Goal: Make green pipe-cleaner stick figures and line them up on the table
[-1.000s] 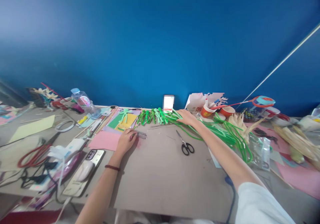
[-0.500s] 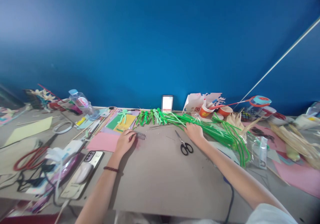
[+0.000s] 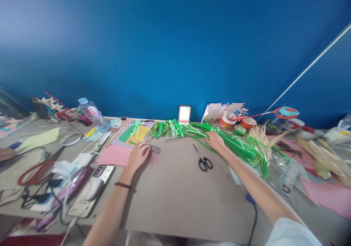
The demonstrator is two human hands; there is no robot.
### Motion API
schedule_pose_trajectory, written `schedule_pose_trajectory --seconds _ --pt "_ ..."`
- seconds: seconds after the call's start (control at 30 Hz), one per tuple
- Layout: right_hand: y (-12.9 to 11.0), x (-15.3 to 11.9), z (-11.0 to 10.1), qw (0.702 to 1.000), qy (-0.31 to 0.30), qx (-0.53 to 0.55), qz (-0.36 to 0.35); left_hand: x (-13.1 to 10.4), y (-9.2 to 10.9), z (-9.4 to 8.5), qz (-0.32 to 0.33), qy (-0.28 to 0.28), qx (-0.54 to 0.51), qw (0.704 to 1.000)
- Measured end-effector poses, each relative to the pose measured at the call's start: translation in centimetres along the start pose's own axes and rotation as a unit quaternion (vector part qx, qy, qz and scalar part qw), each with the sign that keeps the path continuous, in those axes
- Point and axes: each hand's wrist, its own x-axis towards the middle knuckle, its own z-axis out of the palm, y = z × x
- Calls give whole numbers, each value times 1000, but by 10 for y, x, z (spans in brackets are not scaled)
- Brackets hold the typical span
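Observation:
My left hand (image 3: 139,155) rests on the table with its fingers curled around the near end of a short grey ruler (image 3: 155,149). My right hand (image 3: 215,140) is closed on green pipe cleaners (image 3: 241,148) at the left part of a long bundle, partly in clear plastic. One strand bows out on the near side of the hand. Several small twisted green pipe-cleaner figures (image 3: 167,128) stand in a row along the wall, left of the bundle. Black-handled scissors (image 3: 203,160) lie just below my right hand, not touched.
Left are pink paper (image 3: 116,155), a phone (image 3: 91,191) with a white mouse on it, a tilted bottle (image 3: 93,113) and red-handled shears (image 3: 35,172). Another person's hand (image 3: 7,153) shows at the left edge. Paper cups (image 3: 227,122) and corn husks (image 3: 320,154) are right.
My right hand shifts slightly right, and strands of the bundle spread and move. A clear packet at the right tips over. Another person's hand enters at the left edge. My left hand stays put.

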Motion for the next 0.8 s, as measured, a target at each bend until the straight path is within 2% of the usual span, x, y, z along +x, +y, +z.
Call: schedule_pose_trajectory --seconds 0.27,0.5,0.8 --pt "6 11 -4 999 25 36 -6 0 -2 2 7 1 -8 1000" --pt "7 15 -11 999 18 45 3 0 -2 1 15 7 -12 1000" --pt "-3 22 -6 998 -46 33 -25 1 1 -2 10 7 -12 1000"
